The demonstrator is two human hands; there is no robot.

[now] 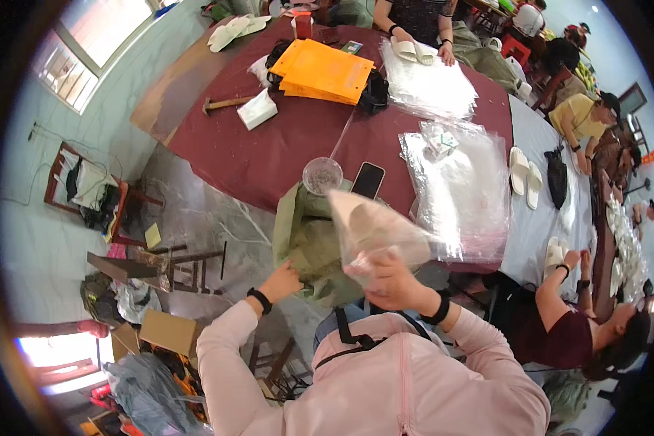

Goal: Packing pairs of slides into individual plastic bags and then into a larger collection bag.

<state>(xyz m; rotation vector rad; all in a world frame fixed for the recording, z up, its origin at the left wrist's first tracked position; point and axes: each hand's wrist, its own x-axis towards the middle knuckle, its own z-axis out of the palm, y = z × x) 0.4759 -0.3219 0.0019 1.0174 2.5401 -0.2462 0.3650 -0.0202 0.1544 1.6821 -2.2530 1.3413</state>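
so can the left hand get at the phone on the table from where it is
Probably yes. The left hand rests on the green bag, and the phone lies just beyond that bag on the dark red table. Only the bag and a clear plastic cup stand near the path.

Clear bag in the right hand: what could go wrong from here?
1. The right hand grips the clear bag at one end only; the slipper inside could slide out.
2. The raised bag hangs close over the cup and phone near the table edge; a swing might knock them off.
3. The left hand rests on the green sack hanging off the table; a tug may drag it down.
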